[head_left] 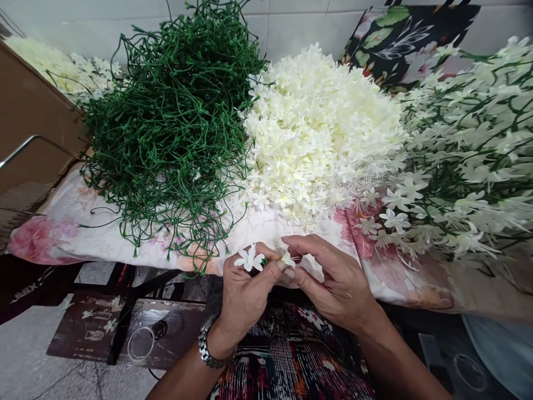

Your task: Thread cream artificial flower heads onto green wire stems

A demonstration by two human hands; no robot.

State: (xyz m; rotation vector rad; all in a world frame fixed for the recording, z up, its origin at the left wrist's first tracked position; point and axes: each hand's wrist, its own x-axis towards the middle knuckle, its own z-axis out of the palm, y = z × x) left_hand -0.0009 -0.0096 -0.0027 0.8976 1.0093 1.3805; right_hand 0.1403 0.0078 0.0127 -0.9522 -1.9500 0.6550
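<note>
Above the patterned clothes (287, 355), close work on a pale flower (288, 259)

Nearest, a watch (203, 341) circles the wrist of the left hand (245, 294), whose thumb and forefinger pinch the pale flower. Against the same hand rests a white flower (250, 258), with a bit of green beside it. The right hand (339, 283) has its thumb tip by the pale flower and its forefinger raised; whether it grips anything cannot be told. The step in hand is probably fitting a blossom to a stem end, and the next move seems to call for a firm left pinch and a light push or pull from the right. Just beyond, a cloth (91, 222) bears a heap of green stems (175, 111), with loose blossoms (320, 122) beside it. Stemmed flowers (470, 161) lie to the right. Farthest off is a tiled wall (300, 25).
</note>
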